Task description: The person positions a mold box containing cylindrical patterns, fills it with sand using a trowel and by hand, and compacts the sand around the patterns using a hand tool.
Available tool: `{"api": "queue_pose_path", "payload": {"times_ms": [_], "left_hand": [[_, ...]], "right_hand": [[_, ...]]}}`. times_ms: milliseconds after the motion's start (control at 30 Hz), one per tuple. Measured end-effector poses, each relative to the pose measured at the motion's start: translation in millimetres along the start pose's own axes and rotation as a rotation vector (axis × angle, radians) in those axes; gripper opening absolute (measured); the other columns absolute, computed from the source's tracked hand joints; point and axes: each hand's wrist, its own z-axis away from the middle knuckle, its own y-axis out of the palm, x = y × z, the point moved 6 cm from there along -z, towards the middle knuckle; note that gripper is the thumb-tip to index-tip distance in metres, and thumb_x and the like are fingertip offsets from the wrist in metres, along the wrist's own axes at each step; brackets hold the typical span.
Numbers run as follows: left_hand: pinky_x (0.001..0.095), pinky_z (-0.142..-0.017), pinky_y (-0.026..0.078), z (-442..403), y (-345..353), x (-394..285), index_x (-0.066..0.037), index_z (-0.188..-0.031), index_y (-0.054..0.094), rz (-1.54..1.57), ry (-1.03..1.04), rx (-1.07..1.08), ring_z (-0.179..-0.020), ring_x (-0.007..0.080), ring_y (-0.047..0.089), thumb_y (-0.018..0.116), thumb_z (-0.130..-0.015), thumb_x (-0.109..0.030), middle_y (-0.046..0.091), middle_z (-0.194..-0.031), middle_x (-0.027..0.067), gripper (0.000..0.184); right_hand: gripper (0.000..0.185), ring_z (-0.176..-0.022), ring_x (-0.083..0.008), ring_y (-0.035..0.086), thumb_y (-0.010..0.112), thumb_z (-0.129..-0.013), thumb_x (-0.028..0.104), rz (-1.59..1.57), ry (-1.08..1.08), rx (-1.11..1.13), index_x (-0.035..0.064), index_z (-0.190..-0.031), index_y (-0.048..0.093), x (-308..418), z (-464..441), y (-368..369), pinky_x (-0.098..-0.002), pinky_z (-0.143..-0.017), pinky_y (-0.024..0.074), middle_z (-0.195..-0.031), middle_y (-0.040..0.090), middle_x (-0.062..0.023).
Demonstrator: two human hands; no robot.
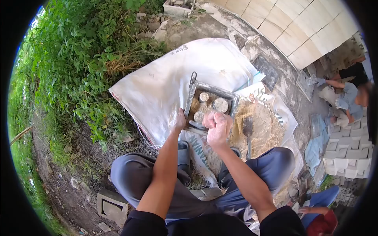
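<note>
Between my feet and the white sack lies a rectangular grey metal mould [235, 104] with a wire loop at its far left corner. Inside it, several round, pale, rough-topped pieces [220, 104] sit amid brownish powder. My left hand [180, 120] grips the mould's near left side, its fingers partly hidden. Closed in a fist, my right hand [218, 126] is over the mould's near edge. A greyish piece [196, 125] shows beside that fist; whether the hand holds it is unclear. A trowel [247, 129] lies on the heap of pale powder [264, 124] right of the mould.
A printed white sack [157, 84] spreads beneath the mould. Green plants [71, 74] crowd the left side. A hollow concrete block [112, 206] sits at lower left. Two other people are at the right, one near stacked pale blocks [348, 147]. Tiles [291, 23] line the upper right.
</note>
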Motion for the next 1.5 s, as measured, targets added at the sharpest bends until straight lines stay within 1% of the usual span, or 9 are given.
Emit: {"api": "queue_pose_path", "payload": {"times_ms": [233,467,633,667,800,1033,1133,1400,1500], "left_hand": [[0.0390,-0.106,0.028,7,-3,-1,0.004,-0.130,0.046,-0.023,-0.050,-0.039,-0.129,0.0378,0.039,0.012,-0.095,-0.054,0.048,-0.129,0.0295,0.076],[0.0428,-0.099,0.035,-7,-6,15,0.000,-0.127,0.051,-0.246,0.062,-0.143,-0.116,0.0404,0.050,0.014,-0.096,-0.052,0.056,-0.118,0.0282,0.071],[0.0423,-0.087,0.045,50,-12,-59,0.001,-0.116,0.059,-0.150,0.143,-0.060,-0.101,0.0380,0.060,0.049,-0.086,-0.057,0.064,-0.103,0.0252,0.065],[0.0422,-0.085,0.046,39,-8,-48,-0.001,-0.118,0.059,-0.205,0.189,-0.054,-0.099,0.0392,0.061,0.049,-0.079,-0.068,0.064,-0.103,0.0261,0.078],[0.0428,-0.090,0.045,38,-10,-46,0.004,-0.117,0.057,-0.289,0.042,-0.011,-0.102,0.0398,0.059,0.049,-0.081,-0.062,0.062,-0.104,0.0289,0.076],[0.0418,-0.091,0.044,-17,5,13,0.003,-0.117,0.058,-0.545,0.098,-0.017,-0.103,0.0393,0.059,0.046,-0.078,-0.073,0.064,-0.102,0.0266,0.086],[0.0365,-0.082,0.048,1,-2,10,0.002,-0.115,0.061,-0.188,0.028,0.093,-0.097,0.0286,0.061,0.056,-0.070,-0.076,0.066,-0.096,0.0185,0.090],[0.0346,-0.079,0.048,24,1,44,0.002,-0.114,0.062,-0.043,-0.264,-0.071,-0.096,0.0274,0.061,0.063,-0.073,-0.063,0.064,-0.105,0.0159,0.077],[0.0364,-0.092,0.042,71,10,14,0.002,-0.123,0.056,0.266,0.035,-0.277,-0.108,0.0297,0.055,0.062,-0.072,-0.066,0.059,-0.117,0.0184,0.085]], "right_hand": [[0.045,-0.042,-0.0133,0.034,0.036,-0.091,0.023,0.189,-0.017,0.180,0.0023,-0.051,0.035,6,11,6,-0.0302,-0.042,0.0234,-0.047,0.035,-0.0039],[0.042,-0.042,-0.0076,0.025,0.042,-0.091,0.011,0.107,0.108,-0.015,0.0053,-0.051,0.032,5,7,-25,-0.0273,-0.042,0.0193,-0.048,0.028,0.0020],[0.043,-0.043,-0.0090,0.027,0.045,-0.091,0.011,0.280,0.162,-0.134,0.0078,-0.052,0.029,-14,10,-55,-0.0287,-0.042,0.0195,-0.049,0.029,0.0020],[0.043,-0.042,-0.0095,0.027,0.046,-0.091,0.011,0.288,0.198,-0.104,0.0082,-0.052,0.029,-17,8,-60,-0.0286,-0.042,0.0210,-0.048,0.030,0.0017],[0.043,-0.043,-0.0092,0.028,0.048,-0.092,0.013,0.042,0.152,-0.159,0.0079,-0.053,0.032,14,6,-68,-0.0288,-0.043,0.0220,-0.049,0.032,0.0011],[0.041,-0.042,-0.0062,0.025,0.046,-0.093,0.015,0.192,0.200,-0.212,0.0093,-0.054,0.033,-12,4,-88,-0.0270,-0.040,0.0197,-0.049,0.028,0.0043],[0.040,-0.041,-0.0059,0.025,0.046,-0.093,0.016,0.130,0.196,-0.200,0.0097,-0.056,0.035,-11,2,-97,-0.0263,-0.039,0.0188,-0.049,0.028,0.0046],[0.045,-0.041,-0.0068,0.027,0.052,-0.092,0.017,0.132,0.146,-0.164,0.0109,-0.052,0.033,-10,0,-96,-0.0270,-0.039,0.0203,-0.048,0.031,0.0042],[0.045,-0.041,-0.0070,0.026,0.052,-0.092,0.018,0.118,0.174,-0.161,0.0113,-0.052,0.032,-12,5,-96,-0.0271,-0.040,0.0205,-0.048,0.030,0.0043]]}}
